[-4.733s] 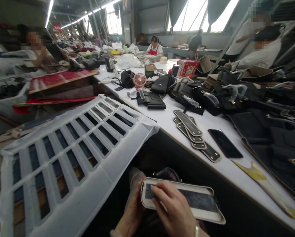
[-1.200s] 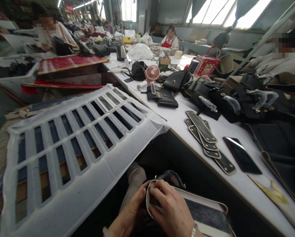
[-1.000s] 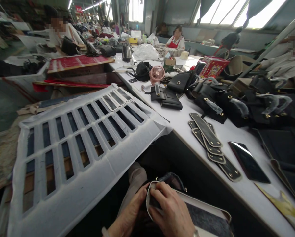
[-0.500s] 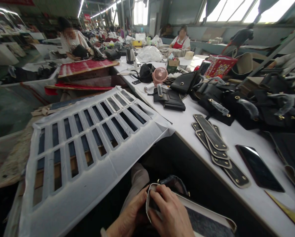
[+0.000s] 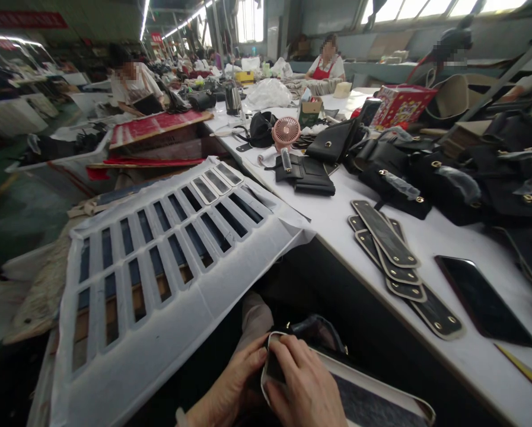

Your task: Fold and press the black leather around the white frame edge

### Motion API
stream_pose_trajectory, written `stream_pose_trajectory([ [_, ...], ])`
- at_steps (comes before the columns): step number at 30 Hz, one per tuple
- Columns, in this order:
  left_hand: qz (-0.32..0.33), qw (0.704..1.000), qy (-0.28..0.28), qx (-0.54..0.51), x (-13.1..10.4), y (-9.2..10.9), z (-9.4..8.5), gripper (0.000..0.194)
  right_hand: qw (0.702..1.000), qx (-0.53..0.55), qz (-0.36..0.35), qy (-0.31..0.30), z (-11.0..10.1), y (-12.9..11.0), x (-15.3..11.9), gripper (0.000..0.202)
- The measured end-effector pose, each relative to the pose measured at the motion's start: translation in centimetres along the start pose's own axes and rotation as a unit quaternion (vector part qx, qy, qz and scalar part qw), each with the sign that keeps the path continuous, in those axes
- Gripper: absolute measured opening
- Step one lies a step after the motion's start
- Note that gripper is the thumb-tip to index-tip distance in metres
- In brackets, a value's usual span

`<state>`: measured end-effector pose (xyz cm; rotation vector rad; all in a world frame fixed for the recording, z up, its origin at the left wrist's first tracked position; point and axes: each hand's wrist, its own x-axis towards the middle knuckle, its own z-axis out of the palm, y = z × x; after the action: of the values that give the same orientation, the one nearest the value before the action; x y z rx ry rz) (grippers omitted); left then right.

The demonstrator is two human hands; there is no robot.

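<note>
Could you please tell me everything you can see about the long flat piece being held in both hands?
The piece is a long, flat, round-ended panel with a dark, felt-like face and a pale cream border. It lies low over the lap, below the table edge, running off toward the lower right. The right hand presses on its rounded near end, while the left hand grips that end from the side. Its far end is only partly in view.

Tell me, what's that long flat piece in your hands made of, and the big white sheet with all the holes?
Flat piece: looks like dark leather or faux leather, matte, with a pale folded edge. White sheet: probably thin fabric or paper backing, since it creases and droops at the edges.
</note>
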<state>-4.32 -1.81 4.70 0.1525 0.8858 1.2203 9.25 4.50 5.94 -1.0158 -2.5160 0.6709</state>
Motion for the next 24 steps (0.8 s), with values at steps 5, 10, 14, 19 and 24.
stream_pose_trajectory([
  [5, -0.013, 0.999, 0.023, 0.026, 0.2, -0.2, 0.0, 0.055, 1.0, -0.007, 0.01, -0.005, 0.1, 0.0, 0.1, 0.06],
  [10, 0.04, 0.994, 0.044, 0.096, 0.5, -0.2, 0.5, 0.047, 1.0, -0.013, 0.0, 0.014, 0.5, 0.2, 0.1, 0.06],
  [14, 0.07, 0.981, 0.071, 0.165, 0.9, -0.1, 0.9, 0.042, 0.999, -0.031, -0.009, 0.026, 1.2, 0.5, 0.0, 0.061],
  [19, 0.064, 0.962, 0.126, 0.234, 1.5, -0.4, 0.9, 0.046, 0.998, -0.028, -0.013, 0.047, 1.9, 0.9, -0.4, 0.065],
  [24, 0.096, 0.954, 0.162, 0.234, 1.6, -1.0, 0.8, 0.047, 0.998, 0.0, -0.009, 0.069, 2.1, 1.2, -1.0, 0.056],
])
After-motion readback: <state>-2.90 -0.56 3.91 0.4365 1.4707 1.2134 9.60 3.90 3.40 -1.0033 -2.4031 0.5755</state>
